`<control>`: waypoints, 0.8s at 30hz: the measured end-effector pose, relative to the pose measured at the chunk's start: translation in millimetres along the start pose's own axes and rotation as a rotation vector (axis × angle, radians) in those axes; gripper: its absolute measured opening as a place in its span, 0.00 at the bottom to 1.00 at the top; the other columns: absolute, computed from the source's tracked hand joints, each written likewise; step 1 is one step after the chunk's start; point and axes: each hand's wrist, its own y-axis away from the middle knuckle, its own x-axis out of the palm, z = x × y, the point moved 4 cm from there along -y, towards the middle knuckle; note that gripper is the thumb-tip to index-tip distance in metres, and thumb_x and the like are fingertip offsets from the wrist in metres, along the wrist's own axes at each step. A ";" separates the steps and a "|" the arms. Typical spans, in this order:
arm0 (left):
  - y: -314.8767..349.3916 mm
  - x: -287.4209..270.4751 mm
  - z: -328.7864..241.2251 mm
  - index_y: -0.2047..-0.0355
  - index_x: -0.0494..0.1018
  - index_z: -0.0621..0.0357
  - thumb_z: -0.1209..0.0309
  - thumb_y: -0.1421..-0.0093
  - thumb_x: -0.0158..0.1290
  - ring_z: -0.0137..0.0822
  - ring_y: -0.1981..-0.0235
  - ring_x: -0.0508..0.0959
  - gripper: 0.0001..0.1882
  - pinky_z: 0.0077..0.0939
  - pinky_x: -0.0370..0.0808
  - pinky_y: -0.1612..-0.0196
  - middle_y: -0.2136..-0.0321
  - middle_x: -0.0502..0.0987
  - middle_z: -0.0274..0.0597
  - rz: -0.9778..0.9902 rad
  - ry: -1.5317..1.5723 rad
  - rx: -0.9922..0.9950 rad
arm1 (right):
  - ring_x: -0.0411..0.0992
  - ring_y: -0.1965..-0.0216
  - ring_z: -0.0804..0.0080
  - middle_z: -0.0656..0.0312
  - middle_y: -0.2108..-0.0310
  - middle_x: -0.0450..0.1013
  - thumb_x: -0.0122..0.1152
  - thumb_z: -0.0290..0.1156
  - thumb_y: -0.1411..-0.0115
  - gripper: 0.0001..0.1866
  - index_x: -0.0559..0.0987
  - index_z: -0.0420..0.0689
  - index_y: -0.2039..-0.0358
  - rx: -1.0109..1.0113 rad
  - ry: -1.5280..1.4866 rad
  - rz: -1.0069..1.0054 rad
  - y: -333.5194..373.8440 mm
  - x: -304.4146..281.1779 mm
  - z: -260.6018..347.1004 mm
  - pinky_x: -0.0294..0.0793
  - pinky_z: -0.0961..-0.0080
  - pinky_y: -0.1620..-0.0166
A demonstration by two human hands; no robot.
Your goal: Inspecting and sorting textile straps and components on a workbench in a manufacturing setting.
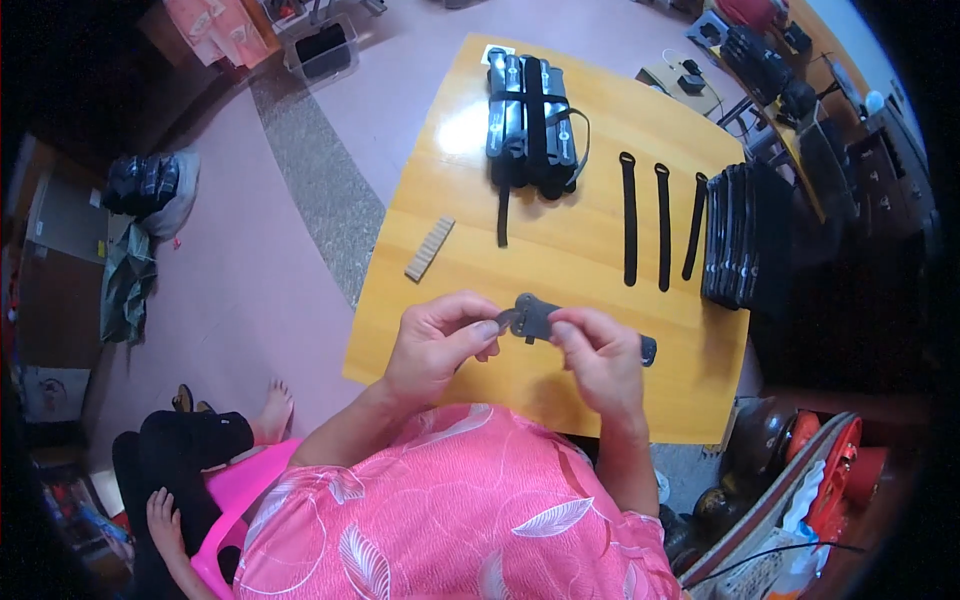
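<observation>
Near the front of the table, my right hand (597, 362) pinches a flat dark grey piece (538, 318) with holes at its end. The far end of that piece sticks out past my right fingers. At its left end, my left hand (447, 340) holds a dark strap (507, 322) between thumb and fingers, close against the piece. Whether the strap passes through a slot there I cannot tell. Beyond my hands, three black straps with looped ends lie side by side, the middle one (663, 230) between the others. A tan ridged block (430, 250) lies to the left.
A bundle of black and grey pieces (513, 125) tied with straps stands far on the yellow table (590, 70). A stack of black pieces (735, 235) is at the right edge. A person's leg (272, 412) and a pink chair (235, 495) are at my left.
</observation>
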 end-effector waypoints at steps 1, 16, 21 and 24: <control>1.5 3.2 -0.8 0.64 0.75 0.67 0.80 0.42 0.51 0.28 0.71 0.75 0.06 0.20 0.72 0.69 0.69 0.74 0.42 0.046 -0.030 0.030 | 0.67 0.73 0.84 0.67 0.75 0.73 0.59 0.26 0.41 0.07 0.78 0.34 0.65 0.023 -0.041 0.097 4.6 9.1 1.0 0.67 0.84 0.70; 14.5 12.4 -1.3 0.66 0.76 0.65 0.82 0.47 0.54 0.28 0.67 0.71 0.07 0.18 0.65 0.67 0.68 0.73 0.41 0.108 -0.397 0.297 | 0.68 0.72 0.84 0.66 0.75 0.73 0.58 0.26 0.40 0.08 0.78 0.33 0.65 0.118 -0.169 0.265 22.2 26.8 11.5 0.68 0.85 0.69; 14.1 16.1 -3.4 0.65 0.76 0.65 0.82 0.47 0.54 0.28 0.68 0.71 0.08 0.18 0.66 0.68 0.67 0.73 0.41 0.113 -0.443 0.331 | 0.68 0.72 0.83 0.66 0.74 0.73 0.58 0.26 0.39 0.08 0.77 0.33 0.64 0.073 -0.137 0.277 20.4 26.6 8.6 0.68 0.84 0.69; 14.1 18.8 -4.4 0.64 0.75 0.65 0.83 0.47 0.54 0.28 0.68 0.72 0.09 0.18 0.66 0.68 0.68 0.73 0.41 0.107 -0.488 0.341 | 0.68 0.72 0.83 0.66 0.75 0.73 0.57 0.26 0.39 0.08 0.77 0.33 0.64 0.051 -0.140 0.271 20.0 27.5 8.7 0.68 0.84 0.68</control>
